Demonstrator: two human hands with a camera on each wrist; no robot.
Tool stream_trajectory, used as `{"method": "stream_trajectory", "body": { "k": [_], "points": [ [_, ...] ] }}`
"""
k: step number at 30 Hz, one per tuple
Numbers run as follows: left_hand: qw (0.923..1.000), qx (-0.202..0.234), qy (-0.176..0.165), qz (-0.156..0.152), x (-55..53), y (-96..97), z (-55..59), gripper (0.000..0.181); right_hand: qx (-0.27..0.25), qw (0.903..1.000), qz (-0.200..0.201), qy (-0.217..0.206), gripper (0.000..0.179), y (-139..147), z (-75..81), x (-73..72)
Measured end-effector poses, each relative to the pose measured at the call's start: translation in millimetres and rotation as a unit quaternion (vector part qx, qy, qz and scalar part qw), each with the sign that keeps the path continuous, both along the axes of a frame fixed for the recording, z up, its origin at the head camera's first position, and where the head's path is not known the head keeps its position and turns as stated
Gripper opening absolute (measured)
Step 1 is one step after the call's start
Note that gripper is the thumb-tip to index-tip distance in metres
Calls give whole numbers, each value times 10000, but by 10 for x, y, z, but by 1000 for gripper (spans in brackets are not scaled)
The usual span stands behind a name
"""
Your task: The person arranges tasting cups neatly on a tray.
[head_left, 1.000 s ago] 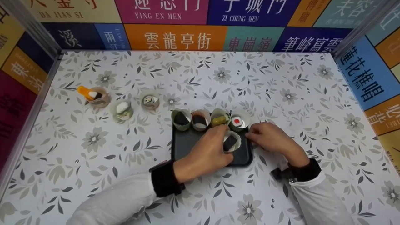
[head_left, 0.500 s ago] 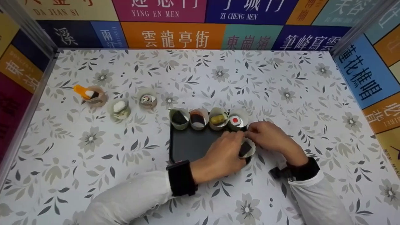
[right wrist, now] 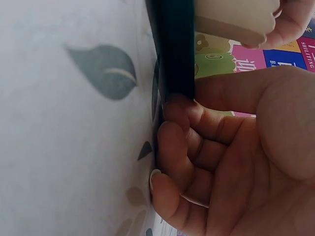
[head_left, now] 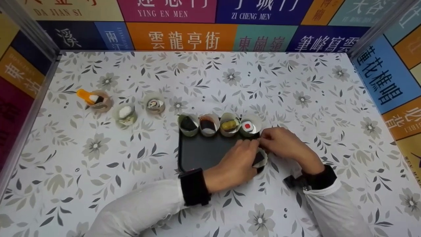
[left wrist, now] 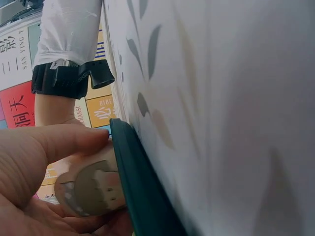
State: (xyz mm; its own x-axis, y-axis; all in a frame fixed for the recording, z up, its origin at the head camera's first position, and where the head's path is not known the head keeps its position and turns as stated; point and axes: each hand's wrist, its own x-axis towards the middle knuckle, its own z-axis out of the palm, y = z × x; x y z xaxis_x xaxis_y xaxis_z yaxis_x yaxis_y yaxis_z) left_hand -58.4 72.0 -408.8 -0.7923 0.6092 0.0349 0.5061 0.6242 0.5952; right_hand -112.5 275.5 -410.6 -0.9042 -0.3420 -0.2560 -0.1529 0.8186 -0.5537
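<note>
My left hand (head_left: 233, 164) grips a small paper cup (left wrist: 96, 189) with a dark piece inside, at the right front part of a black tray (head_left: 199, 153). In the left wrist view its thumb and fingers wrap the cup's side, with the base against the tray. My right hand (head_left: 284, 144) pinches the tray's right edge between thumb and forefinger, its other fingers curled by the tablecloth in the right wrist view. Along the tray's back edge stand several cups: one with a black piece (head_left: 188, 125), one brown-topped, one yellow-green, and one holding a white piece with a red centre (head_left: 247, 126).
On the tablecloth (head_left: 210, 75), left of the tray, stand three more cups: one with an orange-topped piece (head_left: 87, 96), one with a white-topped piece (head_left: 125, 112), and one with a round roll (head_left: 154, 104). Coloured panels with writing (head_left: 184, 39) wall in the table.
My left hand has carried the cup with the dark piece to the right, from behind the tray's middle to its right side near my right hand. The right hand has stayed at the tray's edge.
</note>
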Motion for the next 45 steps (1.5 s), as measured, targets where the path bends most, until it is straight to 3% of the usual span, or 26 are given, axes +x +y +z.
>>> {"method": "stream_trajectory", "body": {
  "k": [8,19,25,32,40,45],
  "points": [
    [9999,41,-80,-100,5,-6,1,68,23,9998,77,183,23,1,-16,-7],
    [9997,-57,-231,-1,36,-50,56,61,131,9997,30,196,23,-7,-9,-1],
    [9994,-280,217,-13,76,-168,119,50,166,9996,39,223,31,-11,-10,-5],
    [9965,-281,779,66,172,-397,146,50,151,9997,43,195,28,-1,-26,-8],
    [9964,-311,656,445,299,-836,136,57,185,9998,14,120,32,5,-54,-12],
    [9939,-229,801,720,349,-1190,103,58,262,9996,0,106,33,-3,-38,-17]
  ]
}}
